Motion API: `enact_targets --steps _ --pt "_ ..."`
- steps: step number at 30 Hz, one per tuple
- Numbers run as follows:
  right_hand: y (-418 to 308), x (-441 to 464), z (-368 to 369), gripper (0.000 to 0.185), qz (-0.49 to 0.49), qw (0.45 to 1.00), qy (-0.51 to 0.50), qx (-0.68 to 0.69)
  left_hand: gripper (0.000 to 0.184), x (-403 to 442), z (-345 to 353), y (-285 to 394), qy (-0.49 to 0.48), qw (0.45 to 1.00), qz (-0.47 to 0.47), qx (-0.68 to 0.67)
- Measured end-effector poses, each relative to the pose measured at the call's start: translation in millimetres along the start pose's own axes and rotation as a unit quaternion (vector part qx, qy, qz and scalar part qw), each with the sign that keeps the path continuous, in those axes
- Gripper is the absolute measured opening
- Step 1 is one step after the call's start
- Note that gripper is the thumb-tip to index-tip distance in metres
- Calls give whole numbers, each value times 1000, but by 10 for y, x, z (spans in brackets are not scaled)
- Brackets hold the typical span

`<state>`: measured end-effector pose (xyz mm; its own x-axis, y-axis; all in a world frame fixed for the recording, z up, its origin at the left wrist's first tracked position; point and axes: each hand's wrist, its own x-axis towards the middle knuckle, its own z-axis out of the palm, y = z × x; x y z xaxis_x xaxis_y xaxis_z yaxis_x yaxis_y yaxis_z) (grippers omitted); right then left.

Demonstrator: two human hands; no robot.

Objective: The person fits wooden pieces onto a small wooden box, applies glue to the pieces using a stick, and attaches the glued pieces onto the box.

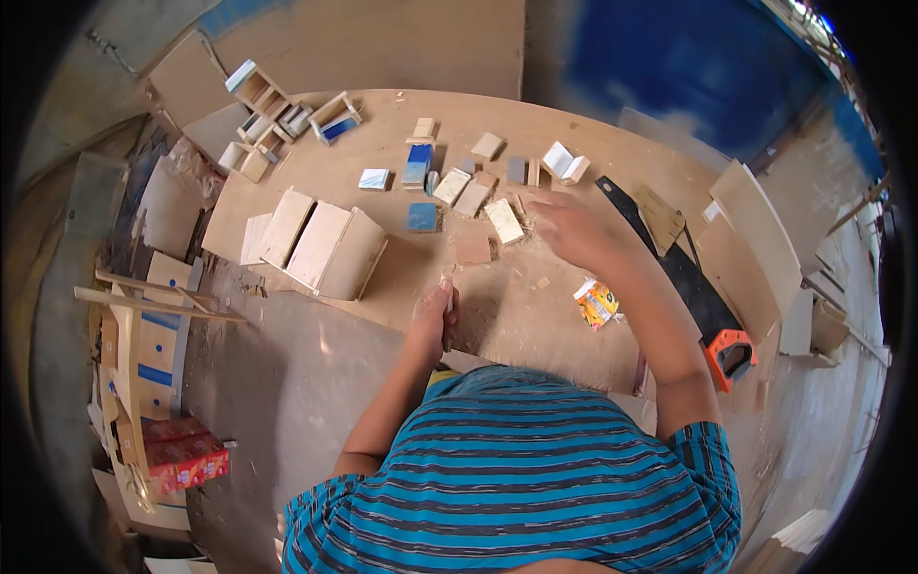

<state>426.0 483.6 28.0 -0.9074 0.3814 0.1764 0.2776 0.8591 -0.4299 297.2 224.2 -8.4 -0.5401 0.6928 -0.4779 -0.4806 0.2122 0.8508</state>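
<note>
My left hand (432, 316) is at the near edge of the wooden table, closed round a thin, flat piece of wood (448, 325) seen edge-on. Over the table to the right, my right hand (574, 231) hovers beside small wooden blocks, its fingers partly stretched and apart. Nothing shows in it. Nearest to its fingertips lies a pale wooden block (504, 221). A brown block (472, 250) sits further left, close to a blue-faced block (423, 217). Several more blocks, some painted blue or white, are scattered behind these.
A wooden box-like piece (335, 247) stands on the table's left. Small wooden assemblies (258, 91) are piled at the back left. A yellow packet (598, 303) lies near my right forearm. At right is a saw with an orange handle (731, 359) and dark blade.
</note>
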Motion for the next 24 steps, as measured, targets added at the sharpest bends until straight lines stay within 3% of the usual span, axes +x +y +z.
enact_targets --steps 2,6,12,15,16,18,19,20,23,24 --pt "-248 264 153 44 6 998 -57 33 36 -54 -50 -39 18 1000 15 1" --pt "-189 452 535 44 -16 998 -44 -41 29 -175 -197 -58 32 996 24 -73" --pt "219 464 80 40 -96 971 -213 -39 17 -224 -460 -170 15 983 63 -170" --pt "350 660 -158 36 26 958 -271 -90 22 -161 -414 -126 38 982 28 -185" --pt "243 757 -276 32 128 961 -226 -93 24 -127 -383 -111 42 986 13 -161" --pt "364 740 -202 32 -26 990 -43 -133 28 -35 -297 -82 49 992 -11 -114" --pt "414 757 -173 32 -106 981 54 -154 29 77 -283 -138 9 994 21 -106" --pt "430 767 -110 32 -160 954 59 -245 29 193 -231 -187 2 996 38 -81" --pt "532 846 -17 27 -168 953 25 -249 27 325 54 -147 -51 996 68 -36" --pt "510 898 -78 24 -111 977 -4 -179 27 396 97 -165 -82 993 90 -9"
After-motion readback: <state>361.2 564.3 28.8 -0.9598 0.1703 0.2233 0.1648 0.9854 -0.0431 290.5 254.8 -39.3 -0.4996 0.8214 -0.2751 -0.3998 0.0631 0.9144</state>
